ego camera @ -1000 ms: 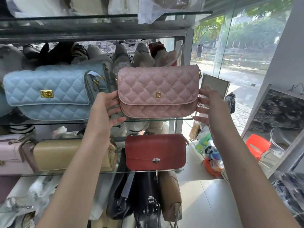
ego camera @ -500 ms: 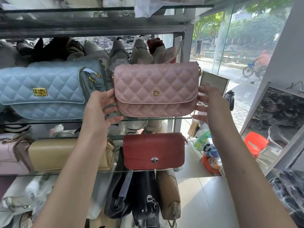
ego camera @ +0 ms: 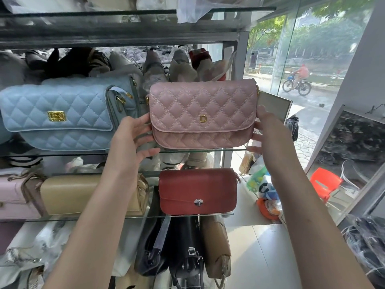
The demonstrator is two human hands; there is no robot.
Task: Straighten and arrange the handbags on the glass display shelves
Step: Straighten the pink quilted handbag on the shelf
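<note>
Your pink quilted bag (ego camera: 203, 113) upright on middle glass shelf (ego camera: 93, 153), just right of blue quilted bag (ego camera: 62, 115); red bag (ego camera: 198, 190) upright, shelf below.

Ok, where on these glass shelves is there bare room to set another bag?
Little. There is a gap between the blue bag and the pink bag, where the left hand is, and a narrow strip between the beige bag and the red bag below. Behind the upper row it is packed with wrapped goods.
</note>
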